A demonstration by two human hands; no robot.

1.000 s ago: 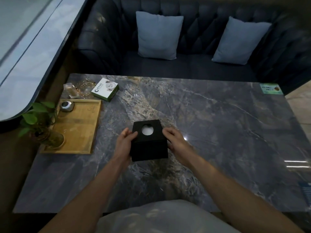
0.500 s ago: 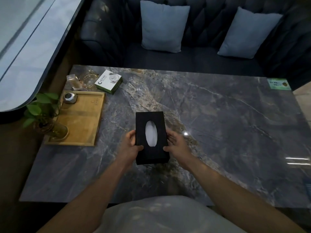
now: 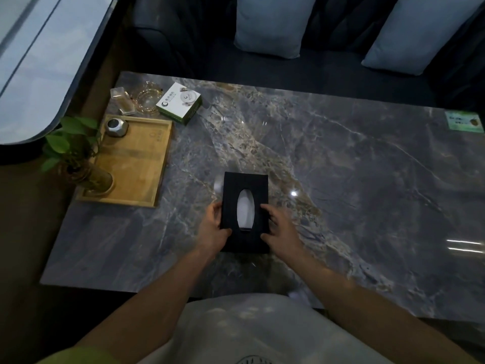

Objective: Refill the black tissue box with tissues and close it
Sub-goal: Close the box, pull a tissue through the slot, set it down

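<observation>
The black tissue box (image 3: 245,183) is held over the near middle of the marble table (image 3: 354,179), its top face turned up toward me. White tissue shows through its oval opening (image 3: 246,208). My left hand (image 3: 214,228) grips the box's left side, thumb on the top face. My right hand (image 3: 279,228) grips the right side, fingers curled over the edge. The box's lower half hides behind my hands.
A wooden tray (image 3: 136,164) at the left holds a potted plant (image 3: 76,156) and a small metal jar (image 3: 116,127). Behind it stand a glass ashtray (image 3: 148,101), a clear holder (image 3: 121,99) and a white-green packet (image 3: 179,102). A sofa with two cushions (image 3: 273,24) lies beyond.
The box has been tipped from standing on end with its front face toward me to top face up. Both hands stayed on its sides, and the view moved closer and lower.
</observation>
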